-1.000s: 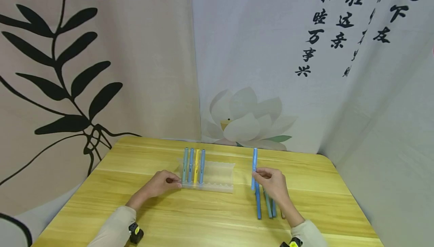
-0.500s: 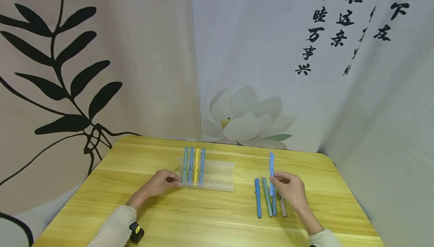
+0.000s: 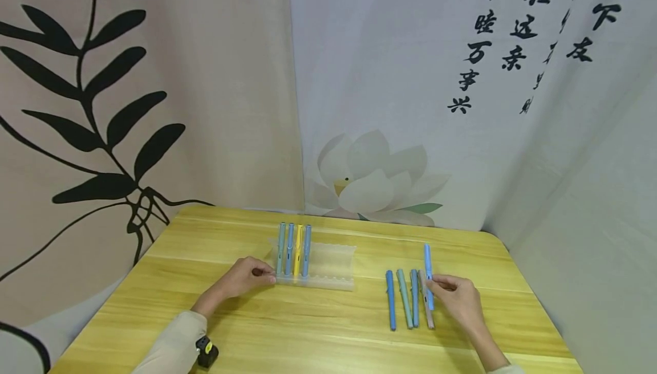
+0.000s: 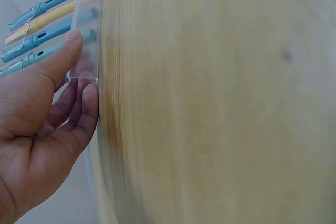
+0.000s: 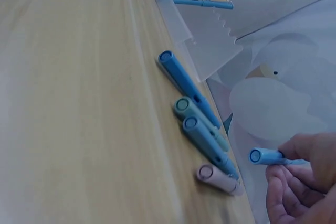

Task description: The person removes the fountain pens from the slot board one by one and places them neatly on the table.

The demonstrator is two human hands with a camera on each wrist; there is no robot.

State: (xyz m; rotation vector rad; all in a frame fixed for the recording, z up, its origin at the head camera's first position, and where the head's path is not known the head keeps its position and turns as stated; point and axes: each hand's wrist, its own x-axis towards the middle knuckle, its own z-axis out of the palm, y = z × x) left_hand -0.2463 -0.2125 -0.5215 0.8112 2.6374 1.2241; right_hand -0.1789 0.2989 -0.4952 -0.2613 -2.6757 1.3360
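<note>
A clear plastic pen rack [image 3: 331, 263] stands left of the table's middle, with green, blue and yellow pens [image 3: 298, 251] side by side in its left part. My left hand [image 3: 248, 276] grips the rack's left end; in the left wrist view its thumb [image 4: 67, 56] presses on the front strip and the fingers curl under it. Between thumb and fingers, my right hand [image 3: 459, 301] pinches a light blue pen [image 3: 428, 257], cap end pointing away. This pen overlaps the right end of a loose row: a dark blue pen [image 3: 391, 301], a green pen [image 3: 404, 300], a blue pen [image 3: 414, 300] and a pinkish-grey pen [image 3: 428, 311].
All of it rests on a yellow wood-grain table [image 3: 308, 334]. Behind the table's far edge hangs a printed curtain [image 3: 246, 106] with leaves, a lotus and black characters. A black wrist device [image 3: 207, 352] sits at the left sleeve.
My right hand has carried the light blue pen rightward and toward me, from left of the loose row across to its right end. The left hand and the rack have stayed put.
</note>
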